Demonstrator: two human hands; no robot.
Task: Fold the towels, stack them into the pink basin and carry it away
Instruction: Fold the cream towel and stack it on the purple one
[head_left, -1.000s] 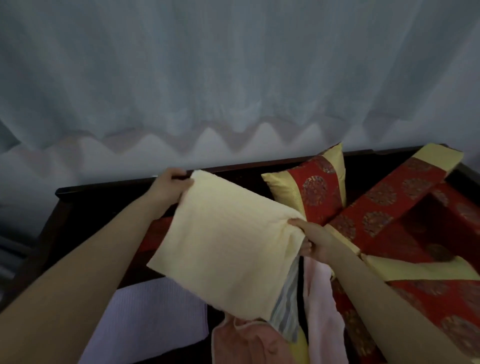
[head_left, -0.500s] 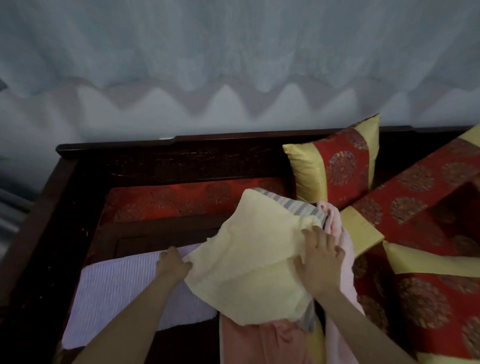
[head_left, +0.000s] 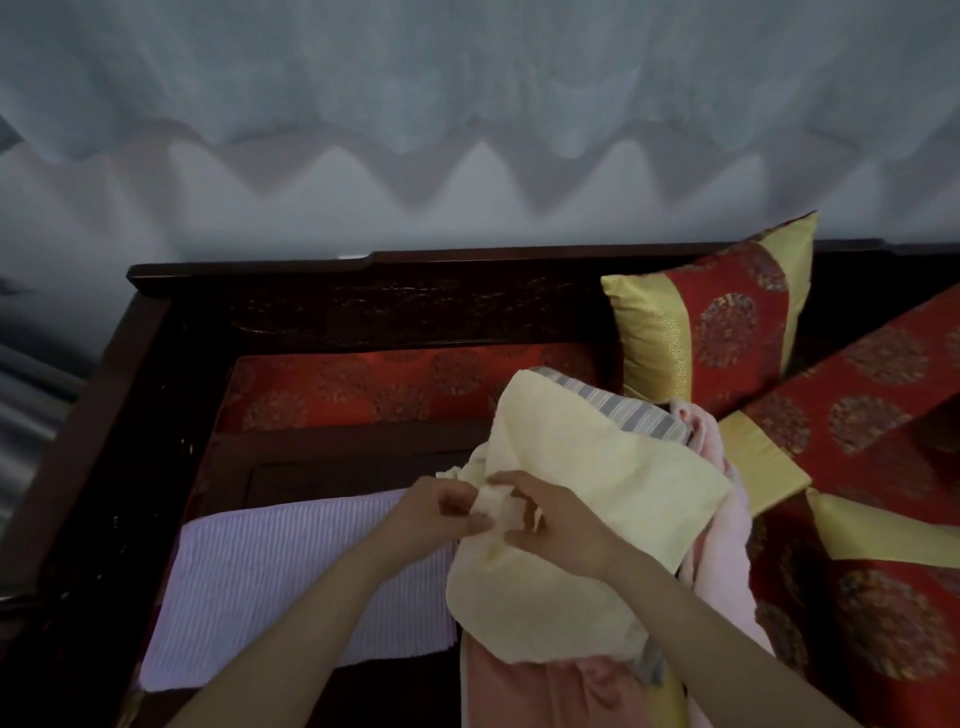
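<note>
Yellow towel (head_left: 613, 467) corner pinched between my left hand (head_left: 441, 512) and right hand (head_left: 553, 527), fingers of both curled on it. It's draped over a towel pile (head_left: 722, 551), next to a lilac towel (head_left: 291, 571), on a dark wooden bench (head_left: 415, 306) with red cushions (head_left: 727, 332), pale curtain (head_left: 467, 104) behind.

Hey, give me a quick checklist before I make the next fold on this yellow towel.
1. Left hand grips the yellow towel: ok.
2. Right hand pinches the same bunched corner: ok.
3. Towel lying flat: not ok, it drapes over the striped towel and the pink towel.
4. Edges lined up: cannot tell, the cloth is bunched between the hands.
5. Folded lavender towel lies flat alongside: ok.
6. Pink basin within reach: cannot tell, it is not in view.
</note>
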